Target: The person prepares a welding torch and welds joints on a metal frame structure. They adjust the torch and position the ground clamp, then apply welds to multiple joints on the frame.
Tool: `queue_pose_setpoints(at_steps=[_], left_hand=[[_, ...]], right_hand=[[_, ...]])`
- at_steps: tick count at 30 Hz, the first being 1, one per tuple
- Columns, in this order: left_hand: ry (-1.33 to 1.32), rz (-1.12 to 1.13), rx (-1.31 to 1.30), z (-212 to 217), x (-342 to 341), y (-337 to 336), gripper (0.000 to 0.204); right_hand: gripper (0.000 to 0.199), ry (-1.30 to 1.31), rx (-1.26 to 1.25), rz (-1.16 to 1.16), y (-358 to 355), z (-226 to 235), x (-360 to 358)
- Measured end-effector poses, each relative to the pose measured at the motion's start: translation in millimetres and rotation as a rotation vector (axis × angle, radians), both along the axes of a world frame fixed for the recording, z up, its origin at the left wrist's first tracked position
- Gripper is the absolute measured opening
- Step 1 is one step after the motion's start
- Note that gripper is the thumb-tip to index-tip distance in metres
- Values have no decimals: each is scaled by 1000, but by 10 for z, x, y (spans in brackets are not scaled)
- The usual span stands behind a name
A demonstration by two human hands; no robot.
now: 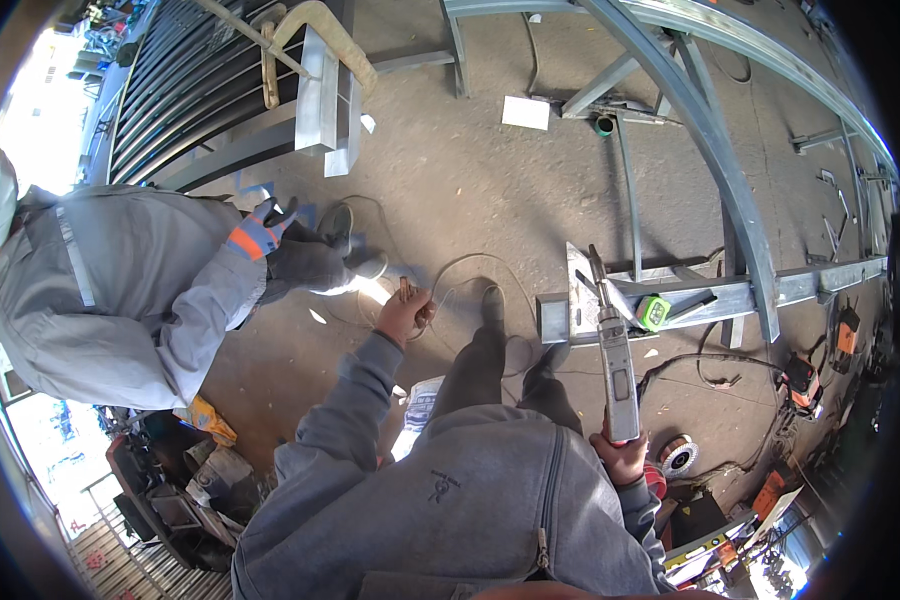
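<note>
My left hand is raised in front of me, over the floor. Its fingers are closed, with a small brownish tip showing above them that I cannot identify. At my right side, my right hand grips the lower end of a long grey gun-like tool, whose narrow nozzle points away from me. Beyond the tool, a green tape measure rests on a galvanized steel beam, beside a slim dark item. A pale triangular plate stands at the beam's near end, partly behind the nozzle.
A person in grey bends close on my left, wearing a grey and orange glove. A large clamp holds metal tubes by dark bars. Cables loop across the floor at my feet. A wire spool lies right.
</note>
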State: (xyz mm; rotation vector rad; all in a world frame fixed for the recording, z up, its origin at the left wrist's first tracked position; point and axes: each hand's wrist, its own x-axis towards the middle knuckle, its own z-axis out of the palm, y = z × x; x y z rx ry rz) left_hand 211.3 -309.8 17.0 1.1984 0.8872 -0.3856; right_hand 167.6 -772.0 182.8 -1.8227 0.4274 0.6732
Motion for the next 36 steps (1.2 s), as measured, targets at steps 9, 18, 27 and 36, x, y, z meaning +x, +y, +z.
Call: queue_pose_setpoints(at_steps=[9,18,27,36], left_hand=[[-46,56,132,217,211,157,20],[-249,124,342,518,552,386,34],[-312,49,516,964,1317,1216,33],[-239,17,462,1030,1684,1574,20]], right_hand=[[49,-23,-5,26,15,-70,7],[46,-26,25,21,62,-46,90],[47,-14,-18,60,21,-174,89],[47,-14,-45,34,70,-154,139]])
